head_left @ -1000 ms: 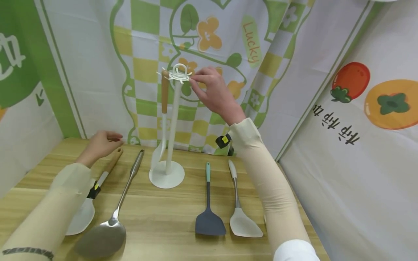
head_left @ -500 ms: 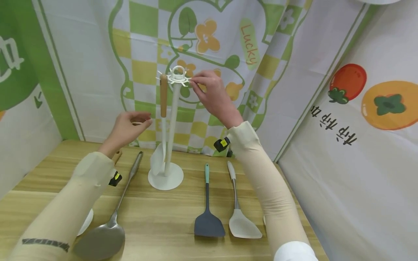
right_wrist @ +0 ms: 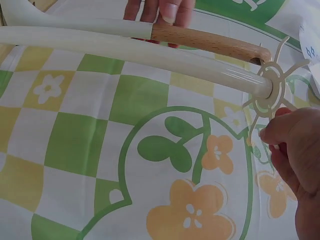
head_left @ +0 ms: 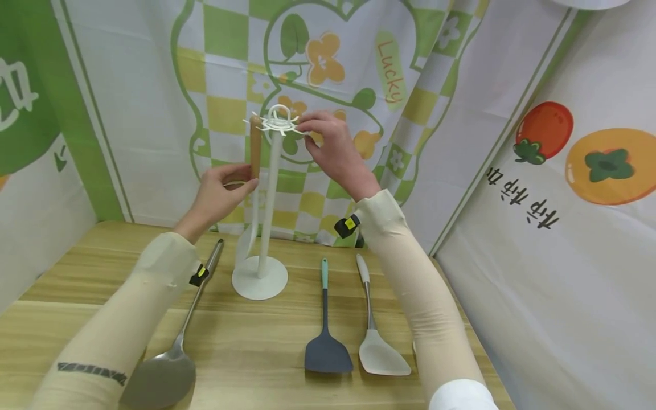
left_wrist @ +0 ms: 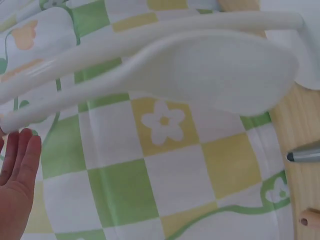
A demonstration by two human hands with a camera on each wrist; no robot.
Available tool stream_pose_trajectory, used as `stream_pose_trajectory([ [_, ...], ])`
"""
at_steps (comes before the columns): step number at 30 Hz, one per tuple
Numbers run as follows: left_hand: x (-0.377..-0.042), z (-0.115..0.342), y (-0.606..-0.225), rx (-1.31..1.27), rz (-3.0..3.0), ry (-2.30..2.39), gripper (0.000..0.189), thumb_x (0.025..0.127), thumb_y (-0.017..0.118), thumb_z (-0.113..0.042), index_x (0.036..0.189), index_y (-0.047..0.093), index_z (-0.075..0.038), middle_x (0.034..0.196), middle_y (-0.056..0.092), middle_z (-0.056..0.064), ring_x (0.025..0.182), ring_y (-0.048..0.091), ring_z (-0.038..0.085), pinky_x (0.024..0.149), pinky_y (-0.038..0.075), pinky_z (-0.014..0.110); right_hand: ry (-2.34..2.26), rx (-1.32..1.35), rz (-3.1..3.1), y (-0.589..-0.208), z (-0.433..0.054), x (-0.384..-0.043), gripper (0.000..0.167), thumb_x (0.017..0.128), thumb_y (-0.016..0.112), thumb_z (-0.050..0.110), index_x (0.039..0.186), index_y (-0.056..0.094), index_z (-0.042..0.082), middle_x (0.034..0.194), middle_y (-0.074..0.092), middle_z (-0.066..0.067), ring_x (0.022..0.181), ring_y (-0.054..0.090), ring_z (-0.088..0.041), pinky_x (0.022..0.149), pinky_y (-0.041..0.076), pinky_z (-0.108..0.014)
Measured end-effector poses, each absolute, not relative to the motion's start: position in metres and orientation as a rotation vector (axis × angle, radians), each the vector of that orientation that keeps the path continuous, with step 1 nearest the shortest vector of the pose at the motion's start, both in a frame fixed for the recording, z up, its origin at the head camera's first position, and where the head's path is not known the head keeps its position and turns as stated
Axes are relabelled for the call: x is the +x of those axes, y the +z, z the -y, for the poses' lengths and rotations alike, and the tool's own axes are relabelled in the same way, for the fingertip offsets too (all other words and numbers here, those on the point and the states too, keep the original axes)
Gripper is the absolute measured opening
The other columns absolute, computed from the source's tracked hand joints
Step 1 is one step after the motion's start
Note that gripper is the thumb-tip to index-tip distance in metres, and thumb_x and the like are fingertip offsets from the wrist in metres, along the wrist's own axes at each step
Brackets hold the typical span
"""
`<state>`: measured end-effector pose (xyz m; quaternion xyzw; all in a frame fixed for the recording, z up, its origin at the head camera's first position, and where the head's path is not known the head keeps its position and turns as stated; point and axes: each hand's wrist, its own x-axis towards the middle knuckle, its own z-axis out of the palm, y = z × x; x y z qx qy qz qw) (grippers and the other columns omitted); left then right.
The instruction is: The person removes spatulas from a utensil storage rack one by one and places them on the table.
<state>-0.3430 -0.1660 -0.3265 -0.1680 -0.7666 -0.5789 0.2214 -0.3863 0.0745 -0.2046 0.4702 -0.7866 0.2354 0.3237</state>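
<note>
A white utensil stand (head_left: 270, 205) rises from a round base. My right hand (head_left: 333, 148) pinches one hook at its top, thumb against forefinger. From a hook on the left hangs a white spoon (left_wrist: 210, 75) by its wooden handle (head_left: 255, 145). My left hand (head_left: 220, 193) is at the lower end of that handle, with fingers nearly straight behind it and thumb in front. In the right wrist view those left fingertips (right_wrist: 170, 12) meet the join of wood and white; how firmly they touch cannot be told.
Left on the wooden table (head_left: 220, 353) lies a steel wok spatula (head_left: 161, 378). A dark grey turner (head_left: 328, 353) and a white turner (head_left: 381, 356) lie to the right. A wooden handle end (left_wrist: 310, 220) shows in the left wrist view. A patterned cloth (head_left: 225, 108) hangs behind.
My left hand has risen and moved right, from above the wooden-handled utensil on the table to the hanging spoon's handle. My right hand stays at the stand's hook.
</note>
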Motion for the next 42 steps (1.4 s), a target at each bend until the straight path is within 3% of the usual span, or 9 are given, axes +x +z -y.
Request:
stream_pose_trajectory([
  [9,-0.348,0.158,-0.324,-0.476,2.038,-1.543,0.034,0.096,0.070,-0.007,0.127,0.066,0.006,0.117,0.070,0.026,0.093,0.066,-0.004,0.083,0.058,0.011,0.660,1.223,2.022,-0.204,-0.070,-0.388,0.014,0.097,0.064,-0.003,0.101,0.078,-0.003,0.104,0.075,-0.014,0.101,0.069,-0.025,0.091,0.057,-0.022],
  [16,-0.347,0.156,-0.321,-0.432,2.057,-1.470,0.033,0.097,0.070,-0.007,0.127,0.068,0.004,0.118,0.071,0.023,0.100,0.070,0.013,0.087,0.059,0.016,0.645,1.200,2.051,-0.203,-0.067,-0.385,0.015,0.098,0.064,-0.003,0.102,0.079,-0.002,0.104,0.075,-0.015,0.102,0.070,-0.026,0.091,0.057,-0.022],
  [24,-0.348,0.154,-0.321,-0.430,1.994,-1.476,0.030,0.095,0.071,-0.004,0.124,0.070,0.003,0.113,0.073,0.024,0.089,0.065,-0.002,0.079,0.057,0.008,0.623,1.196,2.007,-0.206,-0.068,-0.387,0.015,0.096,0.065,-0.004,0.100,0.080,-0.002,0.102,0.075,-0.015,0.100,0.070,-0.027,0.091,0.059,-0.024],
  [29,-0.344,0.154,-0.316,-0.403,1.945,-1.503,0.032,0.094,0.072,-0.004,0.125,0.069,0.001,0.113,0.073,0.024,0.090,0.068,0.003,0.079,0.058,0.009,0.630,1.212,1.976,-0.208,-0.069,-0.389,0.015,0.096,0.065,-0.005,0.100,0.079,-0.003,0.102,0.075,-0.016,0.100,0.070,-0.028,0.092,0.058,-0.025],
  [33,-0.340,0.156,-0.312,-0.374,1.908,-1.529,0.034,0.093,0.074,-0.005,0.127,0.069,0.000,0.112,0.072,0.025,0.086,0.068,-0.001,0.079,0.058,0.009,0.635,1.208,1.986,-0.208,-0.069,-0.389,0.015,0.096,0.065,-0.005,0.100,0.079,-0.002,0.103,0.075,-0.015,0.101,0.070,-0.027,0.092,0.058,-0.024],
  [42,-0.334,0.163,-0.303,-0.336,1.927,-1.554,0.050,0.093,0.071,-0.002,0.141,0.058,-0.009,0.114,0.070,0.029,0.089,0.071,0.006,0.082,0.060,0.015,0.643,1.190,2.011,-0.208,-0.069,-0.389,0.015,0.096,0.066,-0.006,0.100,0.079,-0.002,0.104,0.075,-0.015,0.101,0.070,-0.026,0.091,0.059,-0.023],
])
